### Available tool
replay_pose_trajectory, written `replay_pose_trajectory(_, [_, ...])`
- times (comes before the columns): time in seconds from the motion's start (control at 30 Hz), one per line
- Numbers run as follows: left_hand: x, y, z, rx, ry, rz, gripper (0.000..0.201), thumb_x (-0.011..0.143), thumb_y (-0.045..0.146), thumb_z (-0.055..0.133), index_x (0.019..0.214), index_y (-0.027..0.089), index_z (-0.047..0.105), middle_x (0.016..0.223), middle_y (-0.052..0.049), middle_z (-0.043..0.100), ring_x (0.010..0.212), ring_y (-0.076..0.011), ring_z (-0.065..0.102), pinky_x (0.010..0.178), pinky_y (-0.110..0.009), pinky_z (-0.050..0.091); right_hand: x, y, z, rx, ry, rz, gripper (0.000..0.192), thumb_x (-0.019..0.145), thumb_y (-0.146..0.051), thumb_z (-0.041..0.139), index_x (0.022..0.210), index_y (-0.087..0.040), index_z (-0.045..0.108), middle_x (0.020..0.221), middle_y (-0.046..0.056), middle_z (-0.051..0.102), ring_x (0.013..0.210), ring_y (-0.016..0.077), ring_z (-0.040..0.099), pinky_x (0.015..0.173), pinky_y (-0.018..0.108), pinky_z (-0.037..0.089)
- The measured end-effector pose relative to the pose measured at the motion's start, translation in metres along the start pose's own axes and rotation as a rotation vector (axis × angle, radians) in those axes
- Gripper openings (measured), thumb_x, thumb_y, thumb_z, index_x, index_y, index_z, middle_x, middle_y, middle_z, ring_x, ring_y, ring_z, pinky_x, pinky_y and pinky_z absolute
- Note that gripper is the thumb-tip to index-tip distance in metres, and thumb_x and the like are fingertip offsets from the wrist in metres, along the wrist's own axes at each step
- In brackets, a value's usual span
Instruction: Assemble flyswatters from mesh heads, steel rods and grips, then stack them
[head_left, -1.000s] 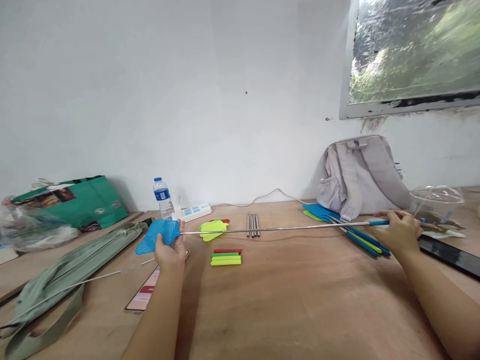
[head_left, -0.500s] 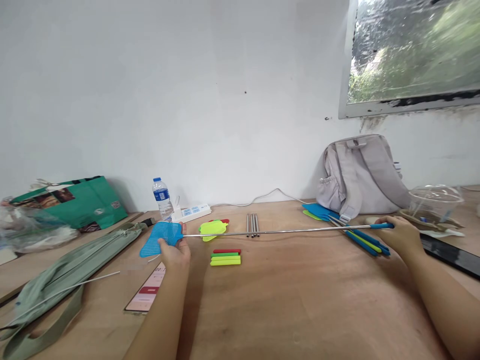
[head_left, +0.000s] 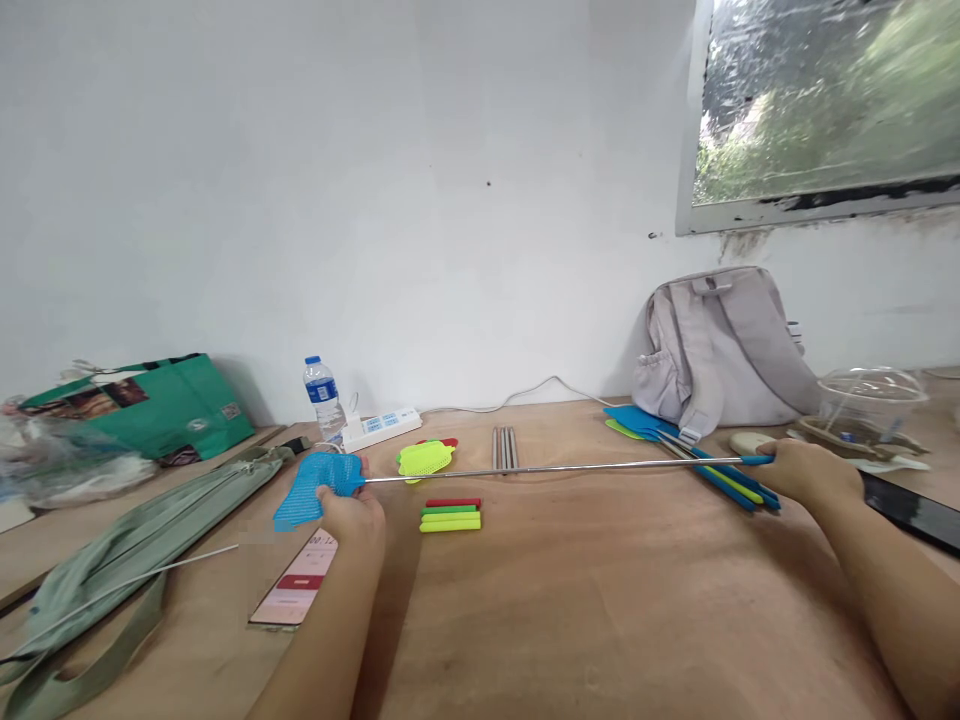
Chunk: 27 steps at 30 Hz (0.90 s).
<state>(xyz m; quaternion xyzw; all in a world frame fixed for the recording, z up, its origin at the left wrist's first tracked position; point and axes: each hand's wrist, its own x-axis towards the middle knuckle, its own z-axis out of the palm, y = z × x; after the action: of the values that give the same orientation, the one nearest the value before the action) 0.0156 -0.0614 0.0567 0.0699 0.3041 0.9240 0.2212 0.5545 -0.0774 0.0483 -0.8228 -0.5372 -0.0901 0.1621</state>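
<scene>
Wooden table (head_left: 600, 600); right hand (head_left: 806, 472) hides swatter (head_left: 525, 470) handle.

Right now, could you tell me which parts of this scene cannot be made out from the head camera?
- Blue handle of the fly swatter: mostly covered by the right hand.
- Blue mesh head: its near corner is hidden behind the left hand.
- Phone screen: text too small to read.
- Water bottle label: too small to read.
- Black flat object: cut off by the right edge.
</scene>
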Motion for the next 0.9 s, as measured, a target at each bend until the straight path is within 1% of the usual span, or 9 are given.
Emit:
replay_pose_trajectory(0.07, [-0.008, -0.007, 0.001, 0.002, -0.021, -0.016, 0.022, 0.084, 0.026, 0.031, 0.087, 0.016, 0.049, 0.090, -0.004, 0.059, 0.083, -0.0130, 0.059, 0.080, -0.034, 0.049, -0.007, -0.016, -0.007, -0.013, -0.099, -0.028, 0.036, 0.063, -0.052, 0.052, 0.081, -0.026, 0.069, 0.085, 0.012, 0.065, 0.074, 0.0272, 0.058, 0.054, 0.031, 0.033])
replay_pose_trajectory(0.13, [-0.017, -0.014, 0.002, 0.010, -0.052, -0.033, 0.021, 0.084, 0.027, 0.032, 0.089, 0.016, 0.049, 0.086, -0.004, 0.060, 0.081, -0.0145, 0.060, 0.078, -0.037, 0.050, -0.015, -0.035, -0.015, -0.011, -0.086, -0.072, 0.037, 0.065, -0.051, 0.049, 0.088, -0.028, 0.068, 0.091, 0.012, 0.064, 0.081, 0.0280, 0.058, 0.057, 0.031, 0.034])
replay_pose_trajectory(0.2, [-0.023, -0.020, 0.002, 0.023, -0.062, -0.033, 0.022, 0.084, 0.028, 0.031, 0.090, 0.017, 0.049, 0.084, -0.004, 0.060, 0.080, -0.0154, 0.061, 0.076, -0.038, 0.050, -0.023, -0.051, -0.023, -0.013, -0.058, -0.050, 0.037, 0.068, -0.050, 0.046, 0.087, -0.028, 0.068, 0.089, 0.011, 0.065, 0.081, 0.0291, 0.058, 0.057, 0.032, 0.034])
replay_pose_trajectory(0.27, [-0.025, -0.022, 0.001, 0.032, -0.045, -0.018, 0.022, 0.084, 0.027, 0.030, 0.090, 0.018, 0.048, 0.085, -0.004, 0.060, 0.080, -0.0152, 0.061, 0.075, -0.038, 0.051, -0.029, -0.061, -0.029, -0.012, -0.041, -0.029, 0.038, 0.068, -0.050, 0.044, 0.087, -0.028, 0.068, 0.087, 0.011, 0.065, 0.080, 0.0301, 0.058, 0.055, 0.032, 0.034])
replay_pose_trajectory(0.37, [-0.022, -0.022, 0.000, 0.037, 0.003, 0.000, 0.020, 0.084, 0.026, 0.029, 0.089, 0.019, 0.048, 0.089, -0.004, 0.059, 0.082, -0.0145, 0.060, 0.073, -0.035, 0.052, -0.033, -0.065, -0.034, -0.022, -0.021, -0.016, 0.038, 0.068, -0.051, 0.043, 0.085, -0.028, 0.069, 0.086, 0.011, 0.065, 0.079, 0.0313, 0.059, 0.054, 0.032, 0.035])
replay_pose_trajectory(0.5, [-0.018, -0.021, -0.002, 0.049, 0.068, 0.016, 0.017, 0.084, 0.026, 0.032, 0.090, 0.021, 0.047, 0.091, -0.003, 0.059, 0.085, -0.0142, 0.059, 0.074, -0.034, 0.051, -0.035, -0.067, -0.036, -0.044, -0.029, -0.036, 0.035, 0.070, -0.045, 0.043, 0.080, -0.025, 0.069, 0.081, 0.012, 0.066, 0.078, 0.0301, 0.059, 0.054, 0.031, 0.035])
replay_pose_trajectory(0.63, [-0.017, -0.023, -0.001, 0.058, 0.083, 0.014, 0.015, 0.084, 0.025, 0.033, 0.087, 0.021, 0.047, 0.091, -0.002, 0.059, 0.085, -0.0142, 0.059, 0.074, -0.034, 0.051, -0.036, -0.072, -0.036, -0.045, -0.018, -0.006, 0.031, 0.069, -0.042, 0.044, 0.077, -0.024, 0.069, 0.080, 0.012, 0.065, 0.079, 0.0310, 0.060, 0.055, 0.032, 0.036])
replay_pose_trajectory(0.77, [-0.017, -0.021, 0.000, 0.065, 0.100, 0.005, 0.016, 0.084, 0.024, 0.031, 0.086, 0.021, 0.046, 0.093, -0.002, 0.059, 0.086, -0.0140, 0.059, 0.072, -0.032, 0.052, -0.036, -0.072, -0.039, -0.035, -0.027, 0.018, 0.032, 0.069, -0.041, 0.044, 0.080, -0.024, 0.069, 0.082, 0.013, 0.065, 0.079, 0.0315, 0.059, 0.054, 0.033, 0.036])
replay_pose_trajectory(0.9, [-0.027, -0.017, 0.001, 0.069, 0.116, -0.028, 0.018, 0.085, 0.023, 0.028, 0.087, 0.021, 0.046, 0.091, -0.003, 0.060, 0.087, -0.0157, 0.059, 0.074, -0.037, 0.051, -0.039, -0.077, -0.041, -0.033, 0.006, 0.037, 0.034, 0.071, -0.040, 0.043, 0.082, -0.021, 0.068, 0.083, 0.014, 0.065, 0.079, 0.0325, 0.059, 0.054, 0.032, 0.035])
